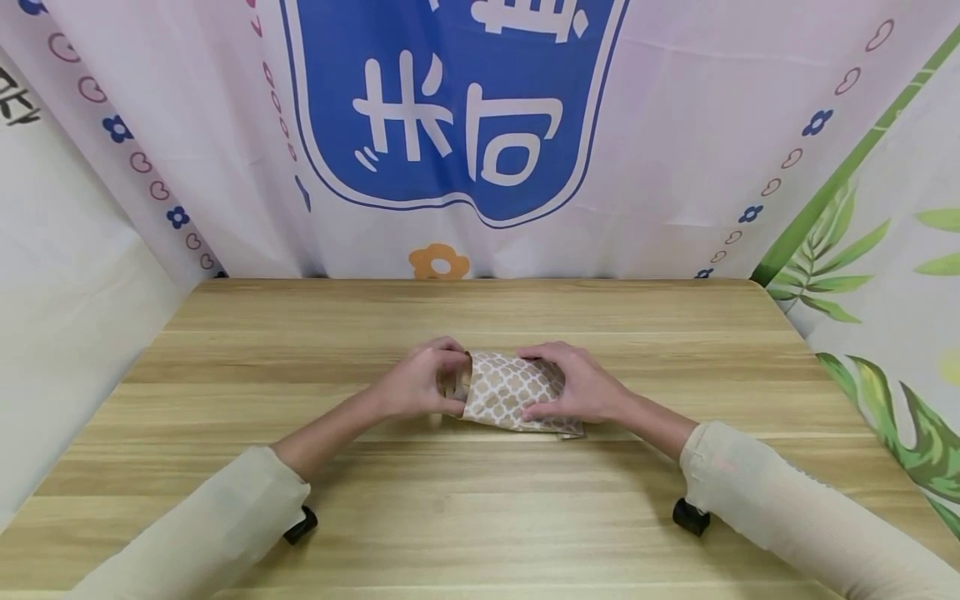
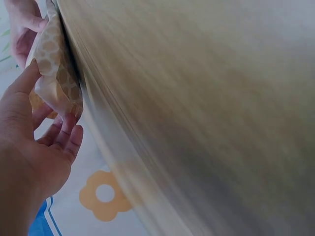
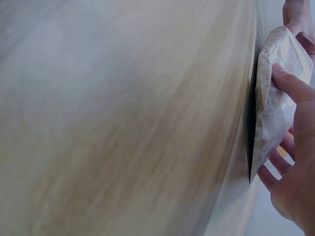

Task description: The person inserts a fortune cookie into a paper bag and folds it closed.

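Note:
A paper bag [image 1: 504, 387] with a tan and white lattice pattern lies on its side on the wooden table, its mouth facing left. At that mouth my left hand [image 1: 422, 379] grips the rim, thumb on one edge and fingers on the other. Something brownish shows within the opening, too unclear to name. My right hand [image 1: 581, 385] holds the bag across its closed end, thumb along the near side and fingers at the far side. The left wrist view shows the bag's patterned face [image 2: 51, 54], and in the right wrist view its creased paper [image 3: 275, 108] looks pale.
The wooden table [image 1: 480, 517] extends around both hands. Behind it hangs a white cloth [image 1: 675, 167] with a blue sign and an orange flower. A leaf-patterned cloth [image 1: 885, 333] is on the right. Black bands [image 1: 690, 517] show under the sleeves.

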A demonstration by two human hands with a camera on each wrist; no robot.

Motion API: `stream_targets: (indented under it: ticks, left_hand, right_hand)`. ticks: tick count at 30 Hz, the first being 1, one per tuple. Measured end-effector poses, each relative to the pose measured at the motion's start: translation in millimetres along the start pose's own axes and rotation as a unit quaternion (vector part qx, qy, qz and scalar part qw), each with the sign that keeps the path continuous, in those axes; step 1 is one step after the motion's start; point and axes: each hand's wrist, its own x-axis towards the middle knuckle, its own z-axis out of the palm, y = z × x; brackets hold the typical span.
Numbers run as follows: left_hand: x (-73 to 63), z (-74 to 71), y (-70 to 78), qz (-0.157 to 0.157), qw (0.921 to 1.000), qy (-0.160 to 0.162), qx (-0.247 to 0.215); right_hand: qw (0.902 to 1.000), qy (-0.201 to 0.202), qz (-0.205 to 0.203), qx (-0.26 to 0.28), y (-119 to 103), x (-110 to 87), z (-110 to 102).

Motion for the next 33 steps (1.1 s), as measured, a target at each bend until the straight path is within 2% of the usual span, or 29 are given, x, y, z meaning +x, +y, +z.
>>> stream_targets:
  ticks: [5, 11, 19, 26, 33]
  left_hand:
    - [-3.0, -5.9, -3.2, 0.005, 0.9999, -0.01, -0.012]
    - [-5.6, -15.9, -9.6, 0.028, 0.9992, -0.018, -0.022]
    - [-7.3, -23.3, -13.4, 0.017, 0.9992, -0.031, -0.019]
    - [-9.0, -28.7, -17.8, 0.036, 0.9983, -0.045, -0.013]
    - [-9.9, -29.1, -19.6, 0.035, 0.9981, -0.049, -0.013]
  right_hand:
    - [1.0, 0.0, 0.0, 0.002, 0, 0.1, 0]
    - [1.0, 0.003, -0.002, -0.003, 2, 0.7, 0]
    - [1.0, 0.004, -0.005, -0.002, 1, -0.5, 0]
    - [1.0, 0.001, -0.001, 0.0, 1, -0.1, 0]
    - [1.0, 0.001, -0.002, -0.003, 2, -0.4, 0]
